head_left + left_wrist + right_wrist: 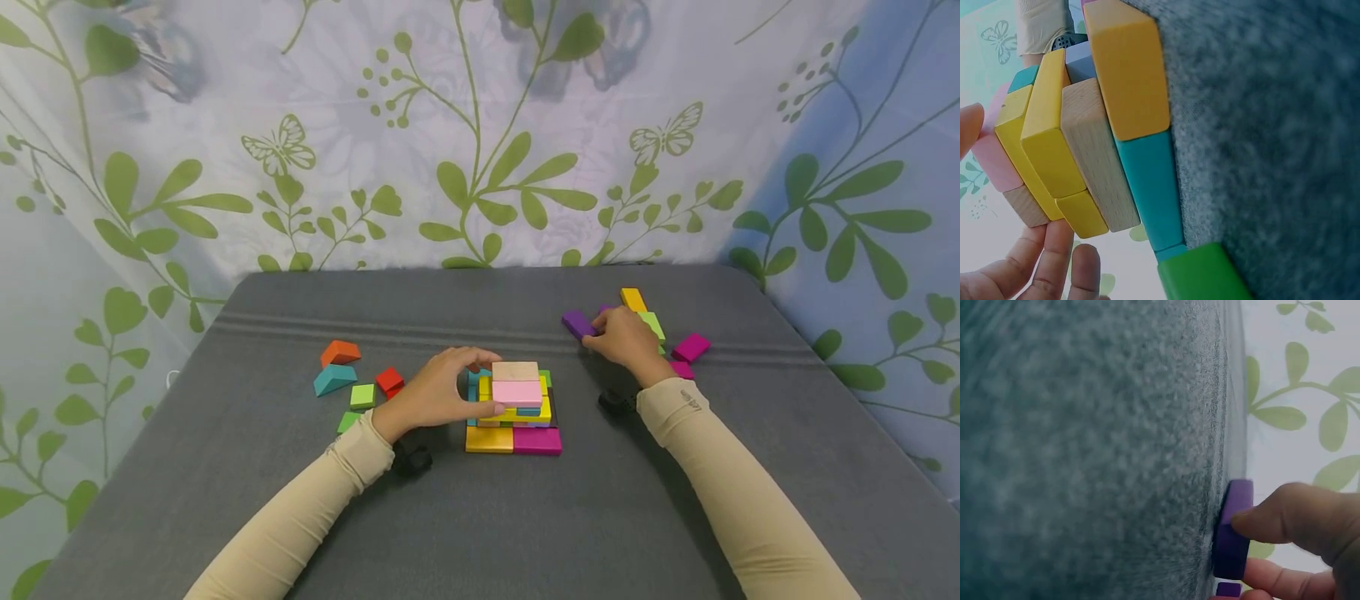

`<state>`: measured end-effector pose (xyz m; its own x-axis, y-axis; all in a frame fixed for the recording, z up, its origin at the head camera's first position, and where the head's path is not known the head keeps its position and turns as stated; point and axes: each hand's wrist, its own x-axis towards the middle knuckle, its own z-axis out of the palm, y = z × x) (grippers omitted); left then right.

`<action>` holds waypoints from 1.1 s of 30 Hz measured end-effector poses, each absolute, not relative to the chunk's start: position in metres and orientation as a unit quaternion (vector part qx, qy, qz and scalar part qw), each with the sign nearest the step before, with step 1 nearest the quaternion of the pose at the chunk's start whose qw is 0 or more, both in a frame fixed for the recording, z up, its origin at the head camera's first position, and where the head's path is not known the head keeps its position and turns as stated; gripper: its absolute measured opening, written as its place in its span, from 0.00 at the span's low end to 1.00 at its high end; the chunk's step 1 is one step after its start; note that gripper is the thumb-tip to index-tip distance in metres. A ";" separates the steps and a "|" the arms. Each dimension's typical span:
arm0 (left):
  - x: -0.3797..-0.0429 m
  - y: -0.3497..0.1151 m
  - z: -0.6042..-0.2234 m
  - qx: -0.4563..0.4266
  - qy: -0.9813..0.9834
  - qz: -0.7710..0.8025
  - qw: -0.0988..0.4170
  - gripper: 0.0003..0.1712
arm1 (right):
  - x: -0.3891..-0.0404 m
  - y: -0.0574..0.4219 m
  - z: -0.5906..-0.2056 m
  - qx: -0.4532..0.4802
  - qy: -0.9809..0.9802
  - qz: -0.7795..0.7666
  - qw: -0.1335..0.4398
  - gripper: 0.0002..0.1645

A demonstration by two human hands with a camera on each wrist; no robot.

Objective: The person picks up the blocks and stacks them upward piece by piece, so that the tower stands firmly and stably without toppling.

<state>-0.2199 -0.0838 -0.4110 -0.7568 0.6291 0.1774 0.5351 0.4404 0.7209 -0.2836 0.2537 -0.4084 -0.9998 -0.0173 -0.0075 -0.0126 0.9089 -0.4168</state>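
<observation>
A layered stack of colored wooden blocks (517, 414) stands mid-table, topped by a pink block (516, 393) and a plain wood block (515, 371). My left hand (438, 392) curls round the top of this stack from the left, thumb in front and fingers behind. The left wrist view shows its fingers (1054, 256) against the end of the plain wood block (1025, 207). Farther right, my right hand (628, 339) pinches a purple block (577, 325) lying on the table. In the right wrist view, the thumb lies on that purple block (1233, 531).
Left of the stack lie orange (340, 352), teal (334, 379), red (389, 381) and green (363, 396) blocks. Around my right hand are yellow (633, 299), light green (652, 325) and magenta (692, 347) blocks. A leaf-patterned curtain (480, 133) hangs behind the grey table (480, 517).
</observation>
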 end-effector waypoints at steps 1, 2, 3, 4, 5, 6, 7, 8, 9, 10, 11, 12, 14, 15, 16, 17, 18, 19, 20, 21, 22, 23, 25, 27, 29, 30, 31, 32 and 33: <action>-0.220 -0.084 -0.411 0.344 0.846 0.403 0.058 0.37 | -0.284 0.254 -0.408 -0.007 0.976 -0.217 0.006 0.27; -0.220 -0.084 -0.411 0.345 0.845 0.404 0.058 0.37 | -0.283 0.254 -0.408 -0.007 0.975 -0.222 0.006 0.27; -0.221 -0.084 -0.411 0.346 0.844 0.405 0.058 0.37 | -0.283 0.254 -0.408 -0.008 0.974 -0.227 0.006 0.27; -0.221 -0.084 -0.411 0.348 0.843 0.406 0.056 0.37 | -0.282 0.254 -0.408 -0.010 0.973 -0.232 0.005 0.27; -0.221 -0.084 -0.411 0.349 0.843 0.406 0.056 0.37 | -0.280 0.254 -0.408 -0.013 0.971 -0.238 0.005 0.27; -0.222 -0.084 -0.411 0.351 0.842 0.406 0.054 0.37 | -0.279 0.254 -0.407 -0.016 0.969 -0.246 0.002 0.27; -0.222 -0.084 -0.412 0.352 0.842 0.404 0.054 0.37 | -0.277 0.254 -0.407 -0.020 0.967 -0.253 -0.002 0.26; -0.222 -0.084 -0.412 0.354 0.842 0.405 0.054 0.37 | -0.275 0.254 -0.407 -0.026 0.965 -0.260 -0.008 0.25; -0.223 -0.084 -0.412 0.355 0.841 0.405 0.054 0.37 | -0.273 0.253 -0.407 -0.036 0.962 -0.271 -0.015 0.24; -0.223 -0.084 -0.413 0.355 0.840 0.406 0.054 0.37 | -0.270 0.252 -0.406 -0.050 0.958 -0.283 -0.025 0.24; -0.223 -0.085 -0.412 0.355 0.839 0.407 0.056 0.37 | -0.267 0.251 -0.404 -0.067 0.952 -0.297 -0.034 0.22; -0.223 -0.085 -0.412 0.355 0.839 0.409 0.057 0.37 | -0.264 0.249 -0.404 -0.085 0.946 -0.311 -0.045 0.21; -0.223 -0.085 -0.411 0.355 0.837 0.412 0.060 0.37 | -0.257 0.246 -0.402 -0.124 0.930 -0.340 -0.060 0.19; -0.223 -0.085 -0.411 0.355 0.837 0.412 0.060 0.37 | -0.254 0.244 -0.401 -0.144 0.921 -0.356 -0.064 0.18; -0.223 -0.085 -0.411 0.355 0.836 0.413 0.061 0.37 | -0.251 0.242 -0.400 -0.164 0.912 -0.370 -0.068 0.18; -0.223 -0.085 -0.410 0.355 0.836 0.414 0.063 0.37 | -0.248 0.240 -0.400 -0.180 0.903 -0.384 -0.070 0.17; -0.223 -0.085 -0.410 0.355 0.836 0.413 0.064 0.37 | -0.245 0.238 -0.399 -0.197 0.893 -0.399 -0.070 0.17; -0.223 -0.085 -0.410 0.354 0.836 0.413 0.065 0.37 | -0.243 0.236 -0.398 -0.214 0.883 -0.411 -0.069 0.16; -0.223 -0.084 -0.410 0.354 0.836 0.413 0.066 0.37 | -0.240 0.234 -0.398 -0.231 0.872 -0.427 -0.065 0.16; -0.223 -0.084 -0.410 0.354 0.836 0.414 0.068 0.38 | -0.239 0.232 -0.398 -0.245 0.863 -0.438 -0.062 0.16; -0.223 -0.084 -0.410 0.353 0.836 0.414 0.070 0.38 | -0.237 0.230 -0.398 -0.261 0.853 -0.449 -0.058 0.16; -0.223 -0.084 -0.410 0.352 0.837 0.413 0.071 0.38 | -0.235 0.229 -0.398 -0.275 0.845 -0.456 -0.054 0.16; -0.224 -0.084 -0.411 0.352 0.838 0.410 0.073 0.38 | -0.232 0.226 -0.399 -0.297 0.832 -0.466 -0.044 0.16; -0.225 -0.083 -0.411 0.352 0.841 0.404 0.074 0.38 | -0.229 0.224 -0.402 -0.306 0.827 -0.471 -0.033 0.17; -0.225 -0.083 -0.411 0.351 0.844 0.399 0.075 0.38 | -0.227 0.222 -0.403 -0.310 0.826 -0.471 -0.024 0.16; -0.225 -0.083 -0.411 0.350 0.845 0.398 0.076 0.38 | -0.226 0.221 -0.404 -0.309 0.825 -0.472 -0.021 0.16; -0.225 -0.083 -0.410 0.349 0.845 0.398 0.077 0.39 | -0.226 0.220 -0.405 -0.309 0.825 -0.472 -0.017 0.16; -0.224 -0.084 -0.410 0.348 0.845 0.397 0.078 0.39 | -0.226 0.219 -0.405 -0.308 0.826 -0.473 -0.014 0.16; -0.224 -0.084 -0.410 0.347 0.846 0.397 0.079 0.39 | -0.226 0.218 -0.406 -0.308 0.825 -0.473 -0.012 0.16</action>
